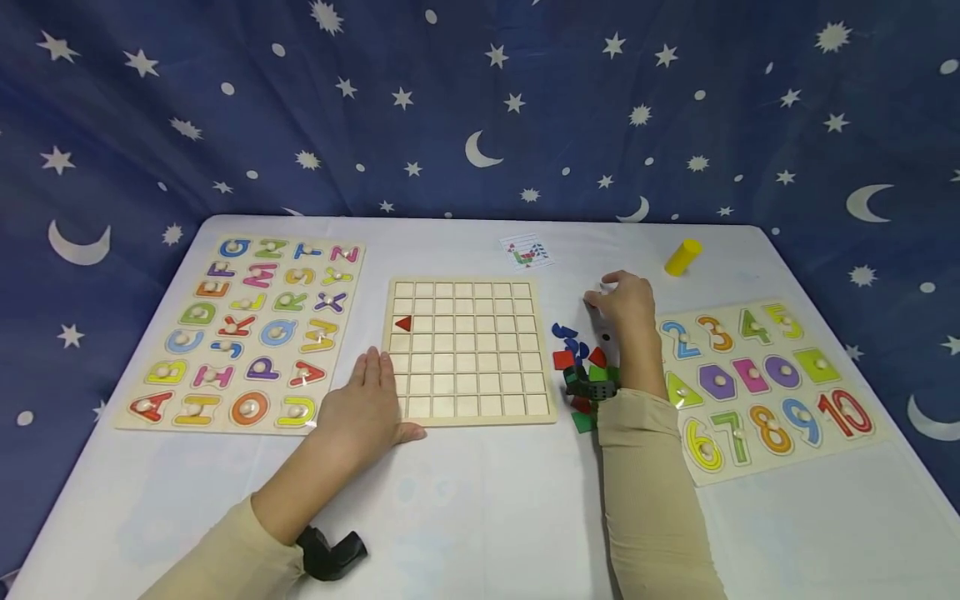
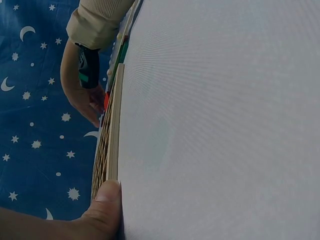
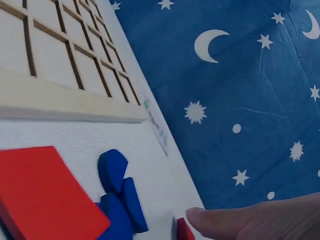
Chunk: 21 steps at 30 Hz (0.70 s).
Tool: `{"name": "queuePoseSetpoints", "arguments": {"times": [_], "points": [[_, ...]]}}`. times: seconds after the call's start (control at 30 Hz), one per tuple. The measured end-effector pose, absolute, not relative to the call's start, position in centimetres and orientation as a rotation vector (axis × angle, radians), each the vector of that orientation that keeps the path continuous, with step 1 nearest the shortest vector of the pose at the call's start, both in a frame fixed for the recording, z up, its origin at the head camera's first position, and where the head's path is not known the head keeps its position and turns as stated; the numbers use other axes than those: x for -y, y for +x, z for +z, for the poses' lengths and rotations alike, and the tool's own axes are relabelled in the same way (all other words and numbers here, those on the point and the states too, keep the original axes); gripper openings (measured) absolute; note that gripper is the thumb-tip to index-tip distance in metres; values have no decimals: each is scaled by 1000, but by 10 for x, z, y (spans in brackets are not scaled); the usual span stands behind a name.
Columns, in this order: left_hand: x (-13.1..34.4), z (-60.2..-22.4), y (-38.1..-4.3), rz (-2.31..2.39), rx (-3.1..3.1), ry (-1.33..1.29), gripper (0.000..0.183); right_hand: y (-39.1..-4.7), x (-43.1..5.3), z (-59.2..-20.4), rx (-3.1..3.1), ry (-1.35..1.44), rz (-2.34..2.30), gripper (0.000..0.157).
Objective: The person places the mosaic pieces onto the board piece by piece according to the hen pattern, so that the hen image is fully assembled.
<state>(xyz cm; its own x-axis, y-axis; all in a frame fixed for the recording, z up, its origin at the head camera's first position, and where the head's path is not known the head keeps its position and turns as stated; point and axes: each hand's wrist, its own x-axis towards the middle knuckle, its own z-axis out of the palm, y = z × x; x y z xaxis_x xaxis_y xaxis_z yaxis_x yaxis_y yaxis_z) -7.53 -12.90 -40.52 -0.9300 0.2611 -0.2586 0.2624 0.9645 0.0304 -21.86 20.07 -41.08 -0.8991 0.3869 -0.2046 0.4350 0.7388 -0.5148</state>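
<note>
Flat against the front left corner of a wooden grid board (image 1: 471, 421) lies my left hand (image 1: 360, 408), its fingers straight along the left side. In the left wrist view its thumb (image 2: 106, 200) presses the board's front edge. One red triangle (image 1: 404, 323) sits in a cell near the board's left side. My right hand (image 1: 628, 304), fingers bent, is beyond a pile of coloured pieces right of the board; I cannot tell if it pinches anything. In the right wrist view its thumb tip overlaps a red piece (image 3: 184, 230), near blue pieces (image 3: 117, 192) and a red square (image 3: 45, 195).
A letter puzzle (image 1: 247, 321) lies left of the board, partly behind my left hand. On the right are a number puzzle (image 1: 765, 379) and a yellow cylinder (image 1: 682, 257). A small picture card (image 1: 527, 251) lies behind the board. Green pieces (image 1: 582, 422) lie by my right sleeve.
</note>
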Motion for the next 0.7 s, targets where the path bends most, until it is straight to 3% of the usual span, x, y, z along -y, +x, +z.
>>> {"name": "queuePoseSetpoints", "arguments": {"times": [0.23,0.7], "points": [[129,-406,-75,7,-2848,383,105,-221,-200,-417,-2808,704,-916,31],[128,-402,-71,-16,-2850,401,104,-224,-197,-422,-2906,539,-861,25]]}}
